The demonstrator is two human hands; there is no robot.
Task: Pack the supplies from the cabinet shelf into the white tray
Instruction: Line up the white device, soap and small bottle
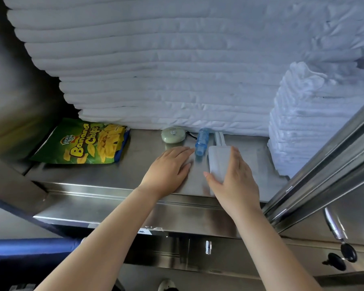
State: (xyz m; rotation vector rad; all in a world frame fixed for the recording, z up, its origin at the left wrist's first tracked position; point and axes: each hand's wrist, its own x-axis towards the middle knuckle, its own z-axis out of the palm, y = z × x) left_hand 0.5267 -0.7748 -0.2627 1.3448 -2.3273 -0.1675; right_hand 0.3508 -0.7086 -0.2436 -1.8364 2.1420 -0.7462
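Shelf stock, unpacked: right hand (233, 177) clasping white pouch (219, 162); left hand (168, 166) flat, empty; blue bottle (201, 141) between hands; chips bag (86, 141) leftward; tray unseen.

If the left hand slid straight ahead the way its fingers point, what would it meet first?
Probably the blue bottle: the left hand lies flat on the shelf, fingertips aimed at its near end.
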